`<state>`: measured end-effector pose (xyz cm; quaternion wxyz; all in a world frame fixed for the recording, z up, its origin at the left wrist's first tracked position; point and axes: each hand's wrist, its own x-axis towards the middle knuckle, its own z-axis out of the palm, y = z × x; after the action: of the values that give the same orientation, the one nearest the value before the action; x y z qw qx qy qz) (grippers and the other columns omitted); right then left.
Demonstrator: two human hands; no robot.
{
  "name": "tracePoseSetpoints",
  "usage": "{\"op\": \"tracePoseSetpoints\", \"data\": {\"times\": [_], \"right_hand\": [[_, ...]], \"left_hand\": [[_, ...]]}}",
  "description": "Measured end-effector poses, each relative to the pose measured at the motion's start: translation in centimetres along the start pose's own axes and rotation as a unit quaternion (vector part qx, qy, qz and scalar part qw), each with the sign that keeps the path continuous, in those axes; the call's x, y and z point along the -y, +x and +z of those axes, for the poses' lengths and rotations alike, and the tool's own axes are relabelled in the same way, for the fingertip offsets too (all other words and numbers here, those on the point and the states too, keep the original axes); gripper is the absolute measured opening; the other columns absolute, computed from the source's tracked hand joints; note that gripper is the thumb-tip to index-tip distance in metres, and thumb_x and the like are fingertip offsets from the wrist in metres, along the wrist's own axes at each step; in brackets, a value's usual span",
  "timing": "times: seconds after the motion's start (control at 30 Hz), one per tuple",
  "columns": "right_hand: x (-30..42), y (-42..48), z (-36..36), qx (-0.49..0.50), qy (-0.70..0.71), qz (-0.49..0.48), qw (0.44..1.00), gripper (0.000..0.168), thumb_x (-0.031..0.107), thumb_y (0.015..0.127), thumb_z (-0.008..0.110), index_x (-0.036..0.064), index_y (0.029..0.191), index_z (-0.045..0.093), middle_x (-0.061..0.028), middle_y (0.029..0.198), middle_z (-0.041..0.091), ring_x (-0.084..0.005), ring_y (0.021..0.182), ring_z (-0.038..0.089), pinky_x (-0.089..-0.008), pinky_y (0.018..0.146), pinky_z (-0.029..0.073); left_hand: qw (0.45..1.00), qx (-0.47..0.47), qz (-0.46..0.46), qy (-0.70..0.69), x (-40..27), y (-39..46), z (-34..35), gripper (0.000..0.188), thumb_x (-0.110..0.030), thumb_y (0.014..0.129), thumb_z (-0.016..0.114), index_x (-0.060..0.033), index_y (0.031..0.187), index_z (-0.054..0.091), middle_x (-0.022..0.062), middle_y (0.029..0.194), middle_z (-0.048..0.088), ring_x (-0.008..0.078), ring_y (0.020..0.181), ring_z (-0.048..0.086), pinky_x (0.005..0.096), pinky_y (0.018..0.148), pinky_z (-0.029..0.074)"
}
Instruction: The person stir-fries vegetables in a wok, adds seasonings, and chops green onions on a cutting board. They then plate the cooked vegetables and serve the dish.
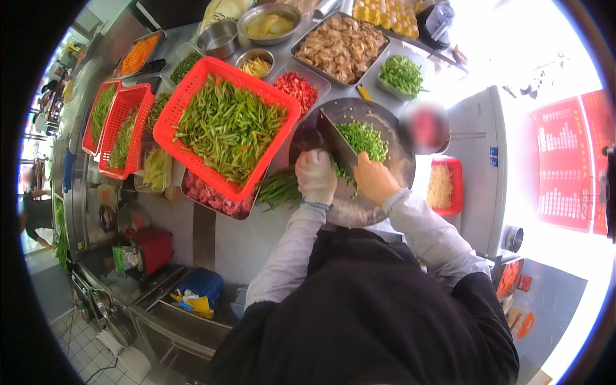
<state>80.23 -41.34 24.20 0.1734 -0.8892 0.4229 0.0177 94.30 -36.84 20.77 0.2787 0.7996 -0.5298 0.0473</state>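
Observation:
On a round chopping board [370, 207], my right hand [377, 179] grips a cleaver [339, 139] whose blade slants up and to the left. My left hand [315, 175], in a light glove, is closed on a bunch of green stalks [281, 187], just left of the blade. Their leafy ends lie off the board's left edge. Chopped greens [364, 139] form a heap on the board to the right of the blade, and small bits lie near my right fingers. The handle of the cleaver is hidden in my right hand.
A red plastic basket [284, 101] of cut green vegetables stands close on the left, over a tray of raw meat [219, 197]. Behind the board are chopped red peppers [296, 90], a tray of sliced meat [341, 48] and a container of greens [402, 74]. A red basket [457, 187] stands right.

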Motion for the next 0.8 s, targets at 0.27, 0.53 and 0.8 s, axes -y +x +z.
{"op": "tracePoseSetpoints", "data": {"times": [0.27,0.53,0.8], "right_hand": [[-0.5,2.7,-6.0,0.069,0.026,-0.016,0.997,0.017,0.015,0.089,0.047,0.001,0.098,0.044,-0.0253,0.071,0.063,-0.0443,0.067,0.063,-0.0532,0.060,0.051],[1.2,-0.9,-1.9,0.019,0.033,0.080,0.996,0.016,0.013,0.089,0.046,0.000,0.098,0.045,-0.0238,0.070,0.063,-0.0420,0.065,0.064,-0.0498,0.055,0.053],[2.4,-1.5,-0.3,-0.026,0.073,0.084,0.993,0.014,0.015,0.091,0.045,0.003,0.096,0.040,-0.0232,0.068,0.061,-0.0414,0.063,0.064,-0.0472,0.052,0.053]], "left_hand": [[1.000,-0.002,-0.022,-0.005,-1.5,0.6,1.1,0.017,-0.012,0.070,0.063,-0.0067,0.084,0.055,0.0091,0.095,0.057,0.0307,0.091,0.055,0.0437,0.083,0.046],[0.997,-0.047,-0.061,0.013,-0.7,0.2,-1.5,0.015,-0.018,0.073,0.063,-0.0077,0.083,0.057,0.0080,0.101,0.058,0.0277,0.095,0.054,0.0452,0.094,0.040],[0.999,-0.036,-0.019,0.024,0.0,-0.6,-0.9,0.012,-0.012,0.070,0.062,-0.0089,0.080,0.056,0.0070,0.088,0.055,0.0280,0.084,0.053,0.0449,0.088,0.043]]}}
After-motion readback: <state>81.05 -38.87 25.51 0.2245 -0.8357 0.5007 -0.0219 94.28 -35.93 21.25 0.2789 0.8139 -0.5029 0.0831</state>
